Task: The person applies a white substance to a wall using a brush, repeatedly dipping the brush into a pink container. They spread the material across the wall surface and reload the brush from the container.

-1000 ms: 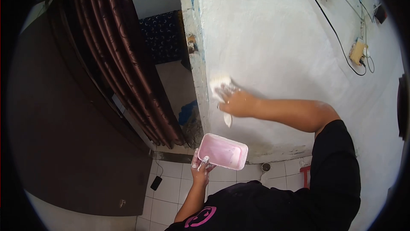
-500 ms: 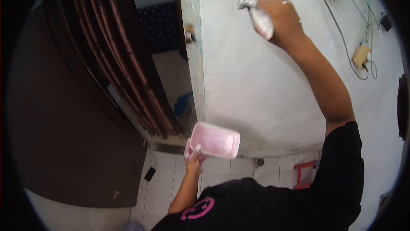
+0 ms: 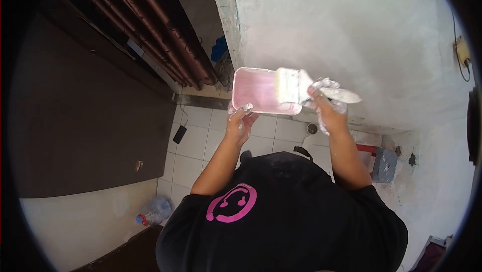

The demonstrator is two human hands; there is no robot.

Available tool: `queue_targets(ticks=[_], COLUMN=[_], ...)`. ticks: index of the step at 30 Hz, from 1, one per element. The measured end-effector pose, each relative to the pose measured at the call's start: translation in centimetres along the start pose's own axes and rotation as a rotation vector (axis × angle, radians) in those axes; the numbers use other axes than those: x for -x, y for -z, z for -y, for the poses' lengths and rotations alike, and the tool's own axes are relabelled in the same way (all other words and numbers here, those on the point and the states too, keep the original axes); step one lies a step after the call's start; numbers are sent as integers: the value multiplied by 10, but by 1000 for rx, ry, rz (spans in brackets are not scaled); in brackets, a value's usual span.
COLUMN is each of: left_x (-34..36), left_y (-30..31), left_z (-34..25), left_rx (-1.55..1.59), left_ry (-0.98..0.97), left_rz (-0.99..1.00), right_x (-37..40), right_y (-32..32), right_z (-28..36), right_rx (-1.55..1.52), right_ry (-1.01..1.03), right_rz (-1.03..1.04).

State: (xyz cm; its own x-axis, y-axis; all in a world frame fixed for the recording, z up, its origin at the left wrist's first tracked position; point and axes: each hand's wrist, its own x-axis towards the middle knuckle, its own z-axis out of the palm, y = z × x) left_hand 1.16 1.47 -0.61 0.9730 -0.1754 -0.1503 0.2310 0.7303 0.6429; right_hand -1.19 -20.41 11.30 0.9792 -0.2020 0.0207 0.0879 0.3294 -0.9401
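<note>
A shallow pink tray (image 3: 255, 90) is held level by my left hand (image 3: 242, 123), whose thumb lies over the near rim with the fingers underneath. My right hand (image 3: 329, 109), smeared with white paint, is closed around a wide paintbrush (image 3: 292, 86). The white-coated bristles are over the right part of the tray; whether they touch its bottom I cannot tell. The brush handle points right, past my fingers. Behind the tray rises a whitish wall (image 3: 341, 26) with uneven patches.
Brown curtains (image 3: 165, 26) hang by a doorway at the upper left, beside a dark panel (image 3: 90, 116). A black phone-like object (image 3: 179, 134) lies on the tiled floor. At the lower left is a clear bottle (image 3: 158, 209); a grey item (image 3: 385, 165) stands right.
My right hand has come down from high on the wall, bringing the brush over the tray. The tray and my left hand appear higher in view, and the view has tilted downward.
</note>
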Motion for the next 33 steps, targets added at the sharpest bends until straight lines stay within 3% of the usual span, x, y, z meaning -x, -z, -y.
queue_targets(ticks=[6,8,12,13,14,16,20,25,27,31,33], left_x=[-7,-8,-1,-5,-6,-2,-2,3,9,7,7], left_y=[4,21,0,10,15,9,17,9,6,7,4], left_z=[15,27,29,31,31,29,36,29,30,25,21], left_rx=[27,95,73,51,57,40,41,113,43,19,-101], left_ry=[103,143,186,142,154,147,120,43,-23,-41,-39], left_rz=[47,102,100,121,127,98,66,77,39,76,96], right_x=[-14,-21,-18,-20,-21,-20,-17,-12,-6,-4,-3], right_y=[-26,-40,-35,-34,-30,-31,-31,-14,-4,-10,-33], right_z=[-50,-63,-84,-91,-96,-89,-74,-72,-67,-47,-45], right_rx=[203,-116,-170,126,132,696,815,925,919,882,700], right_ry=[-194,-313,-410,-315,-315,-56,60,213,262,242,378], right_rz=[25,20,-49,-12,-26,219,328,210,83,112,155])
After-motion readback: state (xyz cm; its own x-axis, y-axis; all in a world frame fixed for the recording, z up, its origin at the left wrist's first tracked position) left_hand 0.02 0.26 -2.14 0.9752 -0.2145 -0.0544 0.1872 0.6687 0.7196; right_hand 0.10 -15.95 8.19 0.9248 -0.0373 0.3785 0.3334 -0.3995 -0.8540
